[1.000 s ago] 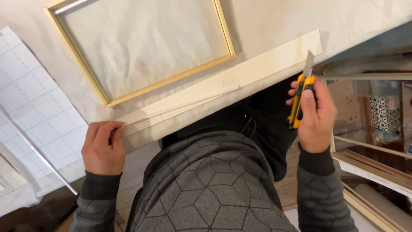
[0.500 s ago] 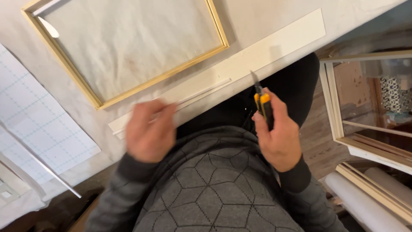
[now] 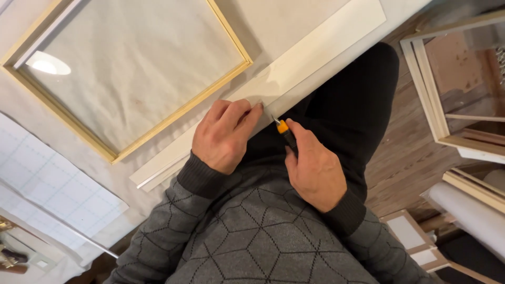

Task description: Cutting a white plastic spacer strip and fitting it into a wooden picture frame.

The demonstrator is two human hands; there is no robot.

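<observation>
Along the near edge of the table [image 3: 315,21], which is covered in pale paper, a long cream strip of board [image 3: 326,44] is lying diagonally, running from the lower left up toward the upper right. The person's left hand [image 3: 223,137] is pressing down flat on the middle of this strip, its fingers [image 3: 247,113] stretched forward and held close together, gripping nothing. Just beside it, the right hand [image 3: 313,171] is wrapping closed around a utility knife [image 3: 284,134] with a yellow and black handle. The knife's thin blade is pointing up and to the left, and its tip is meeting the strip right at the left fingertips. Whether the blade is actually biting into the board is too small to tell.

Beyond the strip, farther onto the table, a square frame of light wood [image 3: 231,42] is lying flat, with a pale sheet showing inside it and a bright spot of reflected light near its left corner. At the left edge, a white cutting mat with a printed grid [image 3: 47,184] is resting on the table, well apart from the hands.

The person is wearing a grey knitted sweater [image 3: 252,231] with a hexagon pattern and dark trousers. To the right, over a wooden floor [image 3: 405,158], several more empty wooden frames [image 3: 426,89] are leaning together, and a white roll of paper [image 3: 468,210] is lying near them.
</observation>
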